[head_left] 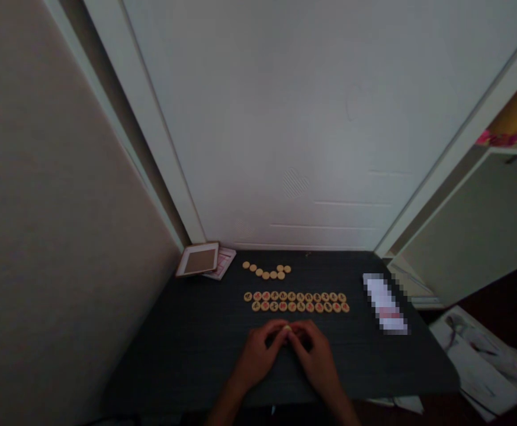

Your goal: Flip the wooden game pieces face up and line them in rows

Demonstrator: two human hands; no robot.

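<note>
My left hand (262, 349) and my right hand (314, 350) meet near the front middle of the dark table. Their fingertips close together on one small round xiangqi piece (287, 328), mostly covered by the fingers. Just beyond my hands lie two straight rows of wooden xiangqi pieces, a back row (300, 297) and a front row (292, 307), with red or dark characters facing up. Farther back, several blank-faced pieces (266, 276) form a loose curve, with a few bunched at its right end.
The dark table (187, 343) stands against a white panel (258, 130). At its back left, a box lid or frame (198, 260) rests on a pinkish-white box (225, 263). A blurred-out white item (385, 305) lies at right. Papers (484, 361) are on the floor beyond the right edge.
</note>
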